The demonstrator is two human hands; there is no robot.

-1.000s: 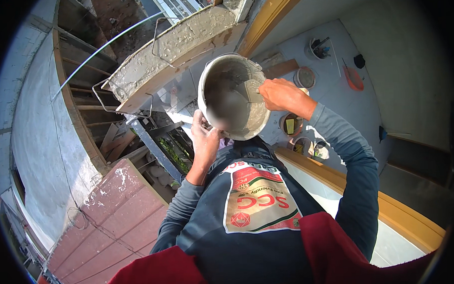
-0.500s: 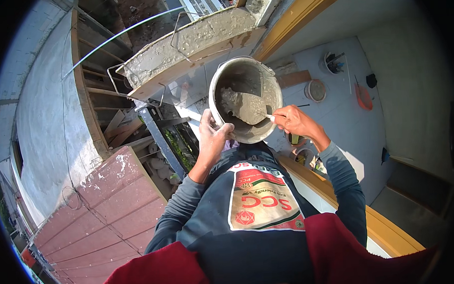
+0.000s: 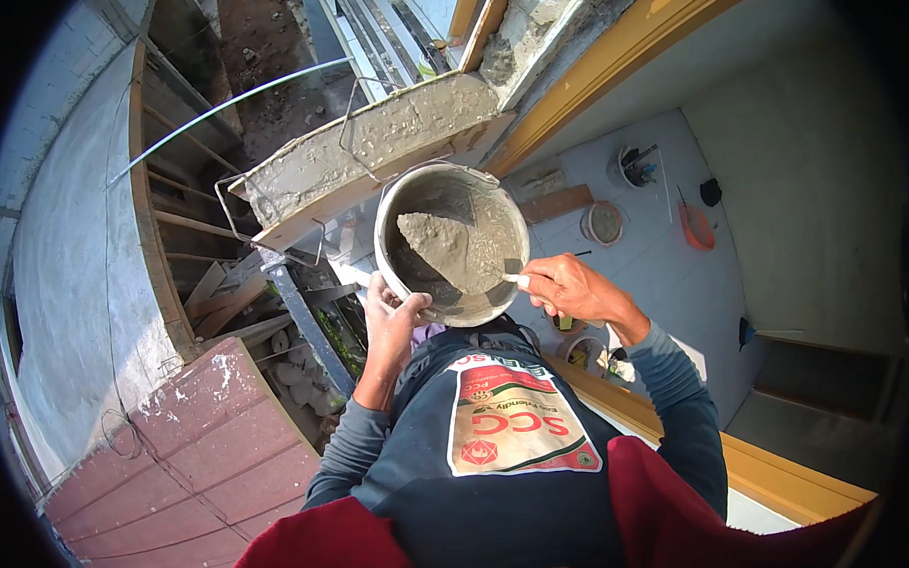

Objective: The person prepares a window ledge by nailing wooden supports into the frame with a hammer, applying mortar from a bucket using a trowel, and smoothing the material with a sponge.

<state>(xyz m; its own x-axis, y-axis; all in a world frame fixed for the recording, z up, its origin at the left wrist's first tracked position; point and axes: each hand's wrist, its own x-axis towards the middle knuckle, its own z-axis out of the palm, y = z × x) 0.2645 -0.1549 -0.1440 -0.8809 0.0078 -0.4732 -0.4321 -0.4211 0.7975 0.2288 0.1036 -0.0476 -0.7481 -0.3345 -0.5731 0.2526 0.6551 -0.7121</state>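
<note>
In front of my body hangs a mortar-smeared bucket [image 3: 429, 193], its open top facing me. My left hand [image 3: 391, 321] grips its near left rim, thumb over the edge. In my right hand [image 3: 575, 290], fingers closed round the handle, is a trowel whose blade lies inside the bucket. A pointed heap of wet grey mortar [image 3: 435, 247] covers the blade, so little of its metal shows. More mortar coats the bucket's inner wall. Just beyond the bucket runs a concrete ledge [image 3: 389, 134] edged with a board.
Bent metal clamps [image 3: 346, 138] straddle the ledge. A yellow frame [image 3: 607, 63] slants along the right. On the floor below stand a mortar-filled pail [image 3: 603, 222], a tool bucket [image 3: 629, 166] and an orange container [image 3: 696, 227]. Reddish panels [image 3: 200, 463] lie lower left.
The whole view has shifted, with bucket and hands now lower and further left. The mortar on the trowel shows as a fuller, pointed heap. Both hands keep their grip.
</note>
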